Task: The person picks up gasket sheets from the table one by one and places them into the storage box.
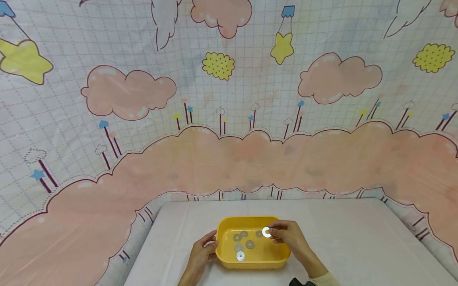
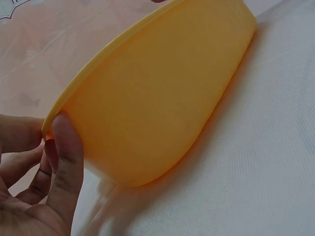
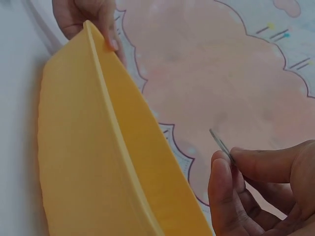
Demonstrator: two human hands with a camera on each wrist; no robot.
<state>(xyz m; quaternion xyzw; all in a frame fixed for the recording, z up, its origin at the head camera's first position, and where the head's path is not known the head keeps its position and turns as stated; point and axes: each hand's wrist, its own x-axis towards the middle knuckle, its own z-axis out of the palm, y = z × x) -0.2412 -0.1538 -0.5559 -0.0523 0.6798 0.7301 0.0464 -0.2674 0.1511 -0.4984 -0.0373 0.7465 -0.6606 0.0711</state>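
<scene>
A yellow plastic basin (image 1: 255, 265) stands on the white-covered table. My left hand (image 1: 201, 254) grips its left end; in the left wrist view the thumb (image 2: 67, 152) lies against the outer wall just below the rim, the fingers on the other side. Between thumb and fingertips my right hand (image 1: 294, 240) pinches a flat metal washer (image 1: 263, 234), over the right half of the basin. The right wrist view shows that washer (image 3: 219, 141) nearly edge-on, above the rim. Several more washers lie on the basin floor, among them a bright one (image 1: 237, 258) near the front left.
White cloth (image 1: 343, 234) covers the table around the basin. Behind it hangs a patterned curtain (image 1: 229, 163) with clouds and stars. A dark object (image 1: 298, 282) shows at the bottom edge beside the right sleeve (image 1: 326, 280).
</scene>
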